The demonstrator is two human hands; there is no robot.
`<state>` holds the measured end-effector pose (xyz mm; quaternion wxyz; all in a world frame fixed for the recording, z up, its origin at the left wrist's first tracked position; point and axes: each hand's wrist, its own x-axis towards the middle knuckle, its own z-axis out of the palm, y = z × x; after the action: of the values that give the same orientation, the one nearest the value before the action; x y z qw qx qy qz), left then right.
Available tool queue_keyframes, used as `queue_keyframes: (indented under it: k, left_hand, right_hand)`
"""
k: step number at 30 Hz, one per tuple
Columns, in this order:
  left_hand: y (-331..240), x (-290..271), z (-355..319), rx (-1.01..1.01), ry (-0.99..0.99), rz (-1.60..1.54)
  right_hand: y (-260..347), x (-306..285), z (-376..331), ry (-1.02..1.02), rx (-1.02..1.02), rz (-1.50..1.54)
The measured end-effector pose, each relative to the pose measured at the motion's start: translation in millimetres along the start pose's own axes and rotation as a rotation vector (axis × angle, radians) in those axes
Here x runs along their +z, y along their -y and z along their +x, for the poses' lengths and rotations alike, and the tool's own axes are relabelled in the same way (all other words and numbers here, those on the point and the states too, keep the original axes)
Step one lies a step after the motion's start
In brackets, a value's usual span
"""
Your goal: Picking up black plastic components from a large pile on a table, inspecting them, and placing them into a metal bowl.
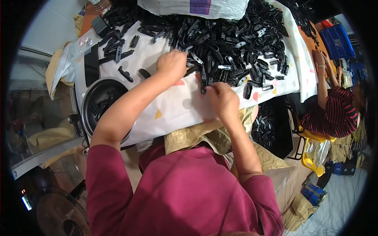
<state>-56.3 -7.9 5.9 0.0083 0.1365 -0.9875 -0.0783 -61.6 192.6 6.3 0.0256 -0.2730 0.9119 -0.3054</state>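
A large heap of small, elongated black plastic parts [220, 43], some with silvery pieces, covers the far side of the table. My left hand [172, 63] is at the heap's near edge with its fingers curled in. What its fingertips hold, if anything, is hidden among the parts. Nearer to me, my right hand [225, 101] pinches the lower end of a long black part [203, 83] in front of the heap. A few loose parts, among them a black piece [125, 74], lie to the left of my left hand.
A dark round bowl [87, 103] with black parts inside stands under my left forearm. Behind it lies a black flat phone-like slab [91, 65]. A white sack [197, 8] sits on the heap. Below the table's right edge is a black bin [281, 135] of parts. A co-worker [334, 106] sits at right.
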Motion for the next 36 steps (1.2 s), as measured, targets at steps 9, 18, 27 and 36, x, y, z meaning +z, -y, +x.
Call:
queue_keyframes:
  k: [9,18,27,36]
  left_hand:
    - [42.9,-29.2,-43.5,-0.265,-0.002,-0.939]
    - [5.6,-48.5,-74.2,-0.640,-0.104,-1.625]
    - [-38.3,-60.6,-108.4,0.052,-0.352,-2.102]
    - [-37.3,-52.2,-119.6,0.322,-0.513,-1.686]
  right_hand:
    - [11.5,33.7,12.5,-0.019,-0.110,-0.274]
    - [54.3,-14.0,3.3,0.154,0.339,1.333]
    - [74.9,-0.9,-20.7,-0.249,-0.203,1.115]
    - [77.2,-11.0,-36.9,-0.282,-0.315,1.039]
